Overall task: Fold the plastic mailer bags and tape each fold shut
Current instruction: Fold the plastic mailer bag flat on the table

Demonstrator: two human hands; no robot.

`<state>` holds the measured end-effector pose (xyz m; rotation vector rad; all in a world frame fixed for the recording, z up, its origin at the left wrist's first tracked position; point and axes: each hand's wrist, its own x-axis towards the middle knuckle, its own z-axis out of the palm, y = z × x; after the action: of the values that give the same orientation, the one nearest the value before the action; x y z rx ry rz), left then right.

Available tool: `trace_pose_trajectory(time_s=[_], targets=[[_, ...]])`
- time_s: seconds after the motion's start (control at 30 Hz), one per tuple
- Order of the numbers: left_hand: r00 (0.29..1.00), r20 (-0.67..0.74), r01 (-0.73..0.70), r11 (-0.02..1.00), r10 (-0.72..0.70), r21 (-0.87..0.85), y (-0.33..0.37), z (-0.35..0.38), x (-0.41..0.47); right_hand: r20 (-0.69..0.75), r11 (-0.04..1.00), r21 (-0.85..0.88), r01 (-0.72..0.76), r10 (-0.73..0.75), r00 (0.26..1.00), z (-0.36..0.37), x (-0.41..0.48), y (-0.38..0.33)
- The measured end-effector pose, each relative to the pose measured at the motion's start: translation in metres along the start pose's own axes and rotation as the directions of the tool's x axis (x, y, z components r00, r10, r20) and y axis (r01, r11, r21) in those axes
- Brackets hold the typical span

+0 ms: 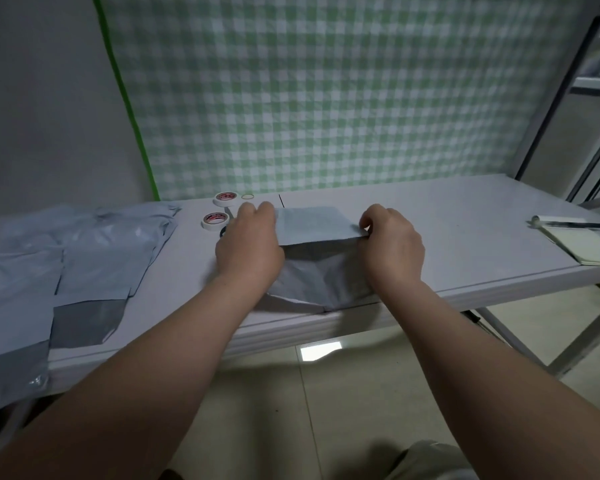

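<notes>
- A white folding table (465,216) is set across the view, under the grip.
- Beyond the grip, a green-and-white checked cloth (326,98) is hung as a backdrop; it is edged on its left by a green strip (129,102).
- Left of the cloth, a plain grey wall (42,98) is seen.
- Far right of the grip, a metal frame (565,112) is seen.
- Below the grip, a pale tiled floor (343,410) is dimly lit, with one bright patch of light (321,351) cast near the table's front edge.
</notes>
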<state>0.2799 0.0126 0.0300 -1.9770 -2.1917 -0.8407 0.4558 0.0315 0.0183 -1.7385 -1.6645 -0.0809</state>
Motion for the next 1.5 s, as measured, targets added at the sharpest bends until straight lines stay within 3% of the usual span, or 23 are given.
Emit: trace_pose_trajectory(time_s=[0.13, 0.3, 0.47, 0.6, 0.77, 0.9, 0.93, 1.0, 1.07, 1.2, 1.33, 1.5], targets=[[0.996, -0.025, 0.077, 0.982, -0.083, -0.172, -0.007, -0.005, 0.009, -0.043, 0.996, 0.09, -0.013, 0.017, 0.999, -0.003, -0.001, -0.004], [0.999, -0.048, 0.01, 0.95, -0.026, -0.311, -0.016, -0.004, 0.006, 0.003, 0.993, 0.115, 0.016, -0.016, 1.0, -0.005, -0.01, -0.004], [0.994, 0.111, 0.021, 0.947, 0.015, -0.32, -0.035, 0.0, -0.015, 0.21, 0.983, 0.08, 0.163, -0.176, 0.962, -0.002, -0.033, 0.013], [0.97, 0.244, 0.085, 0.913, 0.016, -0.398, -0.046, 0.008, -0.032, 0.315, 0.984, 0.058, 0.166, -0.175, 0.933, -0.002, -0.048, 0.023], [0.906, 0.419, 0.141, 0.891, 0.059, -0.432, -0.058, -0.001, -0.035, 0.449, 0.978, -0.045, 0.204, -0.163, 0.879, -0.013, -0.051, 0.026], [0.752, 0.648, 0.153, 0.926, 0.118, -0.346, -0.051, -0.019, -0.021, 0.525, 0.975, -0.072, 0.211, -0.143, 0.839, -0.025, -0.035, 0.02], [0.743, 0.659, 0.094, 0.957, 0.117, -0.276, -0.048, -0.02, -0.013, 0.497, 0.98, -0.055, 0.189, -0.138, 0.857, -0.023, -0.028, 0.018], [0.841, 0.515, -0.106, 0.984, 0.164, -0.141, -0.041, -0.015, 0.004, 0.391, 0.99, 0.015, 0.143, -0.137, 0.91, -0.013, -0.012, 0.014], [0.894, 0.362, -0.229, 0.964, 0.263, -0.133, -0.03, -0.003, 0.02, 0.343, 0.983, 0.105, 0.152, -0.179, 0.922, 0.003, 0.002, 0.008], [0.804, 0.353, -0.456, 0.877, 0.478, -0.149, -0.018, 0.037, 0.045, 0.4, 0.927, 0.149, 0.344, -0.374, 0.837, 0.042, 0.018, -0.005], [0.713, 0.532, -0.46, 0.878, 0.456, -0.136, -0.031, 0.068, 0.057, 0.573, 0.924, 0.122, 0.363, -0.365, 0.734, 0.074, 0.028, -0.002], [0.673, 0.599, -0.479, 0.873, 0.434, -0.096, -0.037, 0.087, 0.066, 0.675, 0.916, 0.047, 0.399, -0.324, 0.663, 0.085, 0.037, 0.006]])
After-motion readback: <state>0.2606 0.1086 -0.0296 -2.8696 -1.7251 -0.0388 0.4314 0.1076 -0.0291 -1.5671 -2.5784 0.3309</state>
